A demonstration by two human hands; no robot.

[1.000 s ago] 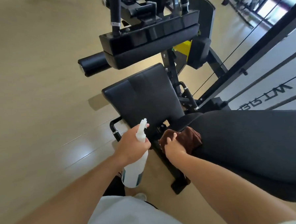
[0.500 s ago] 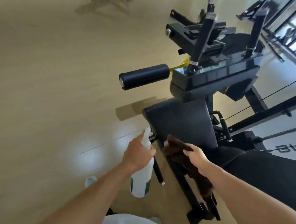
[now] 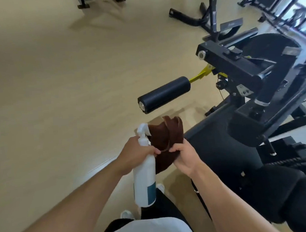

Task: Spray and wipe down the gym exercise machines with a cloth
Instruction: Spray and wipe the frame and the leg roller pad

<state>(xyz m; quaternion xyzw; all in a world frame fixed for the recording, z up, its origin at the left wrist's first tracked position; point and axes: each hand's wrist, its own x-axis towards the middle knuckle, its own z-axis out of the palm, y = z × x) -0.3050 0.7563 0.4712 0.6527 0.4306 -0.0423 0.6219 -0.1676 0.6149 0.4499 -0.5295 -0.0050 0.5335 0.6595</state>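
between wipes: cloth (image 3: 165, 141) is off the machine, bunched in the air just in front of the seat pad (image 3: 216, 148). right hand (image 3: 183, 156) grips its near edge; left hand (image 3: 134, 153) is wrapped round the spray bottle (image 3: 144, 176) neck, fingertips seemingly pinching the cloth too, blur makes that unsure. looks like refolding. next: aim the nozzle at the roller pad (image 3: 165, 94) or seat, spray, wipe. vs 0.5 s ago: cloth lifted off the seat edge, hands came together, view swung left.

Beige floor (image 3: 58, 85), white shoes (image 3: 126, 214) below.
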